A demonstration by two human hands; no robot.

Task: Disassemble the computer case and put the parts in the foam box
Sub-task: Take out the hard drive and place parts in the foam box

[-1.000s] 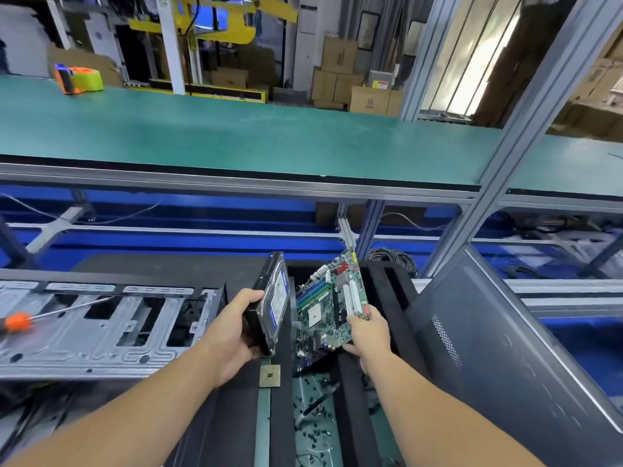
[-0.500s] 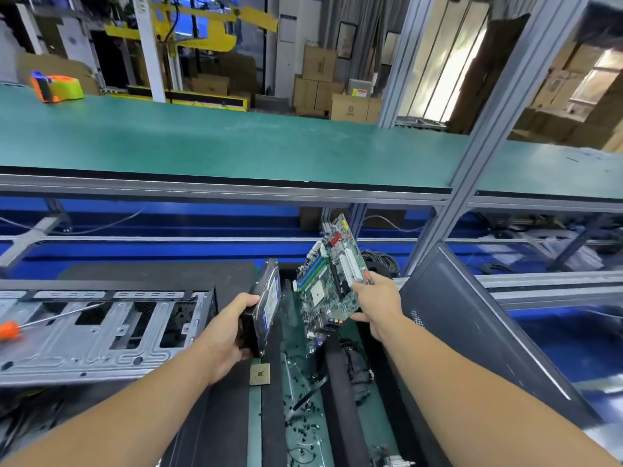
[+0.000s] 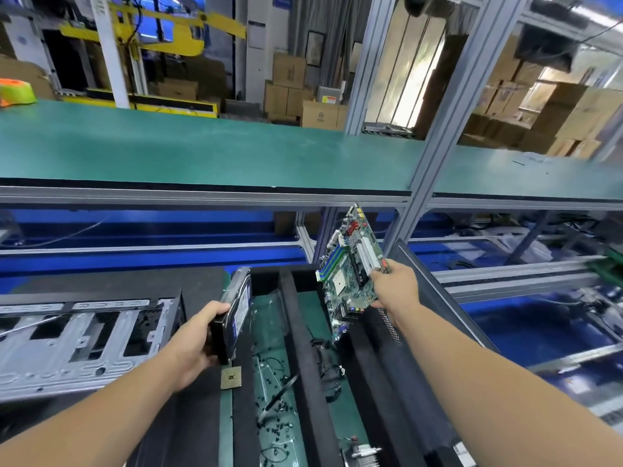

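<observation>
Hands hold hard drive (image 3: 236, 313) and motherboard (image 3: 352, 267) above foam box (image 3: 296, 328).

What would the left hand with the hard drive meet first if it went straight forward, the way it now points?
Probably the far wall of the foam box, just beyond the hard drive that the left hand holds; depth is hard to judge here.

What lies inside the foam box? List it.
In the foam box, on a green floor between black dividers: scattered small dark screws, a cable bundle and a metal part. The motherboard and right arm cover the rest.
</observation>
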